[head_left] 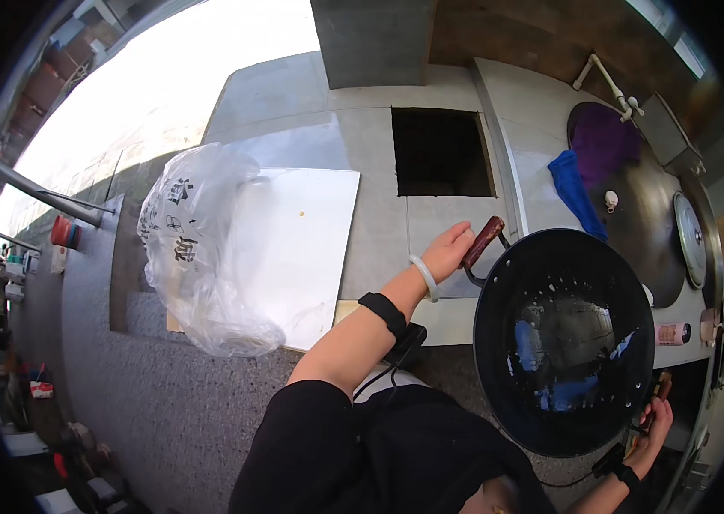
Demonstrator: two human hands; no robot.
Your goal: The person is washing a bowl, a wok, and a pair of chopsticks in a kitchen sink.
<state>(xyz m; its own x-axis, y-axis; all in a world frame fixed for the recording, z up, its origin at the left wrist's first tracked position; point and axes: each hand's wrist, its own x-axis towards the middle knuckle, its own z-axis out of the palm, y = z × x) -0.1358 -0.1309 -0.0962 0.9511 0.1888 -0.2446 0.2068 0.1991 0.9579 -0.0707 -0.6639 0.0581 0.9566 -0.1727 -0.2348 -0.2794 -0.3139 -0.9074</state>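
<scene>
A black two-handled wok (561, 398) hangs in front of me, tilted, with its inside facing up towards the camera. Water droplets and shiny wet patches lie on its inner surface. My left hand (448, 252) holds the dark red wooden handle (484, 241) at the wok's upper left. On the lower right side, my right hand (656, 421) grips the opposite handle (663, 385), partly hidden by the fingers. A pale bangle (425, 278) and a black strap circle my left arm.
A square opening (444, 152) is cut in the grey tiled counter (368, 250). Left of it lie a white board (310, 257) and a clear plastic bag (201, 257) bearing writing. Rightwards are a blue cloth (574, 193), a purple cloth (602, 141), a lid (689, 239) and a tap (625, 106).
</scene>
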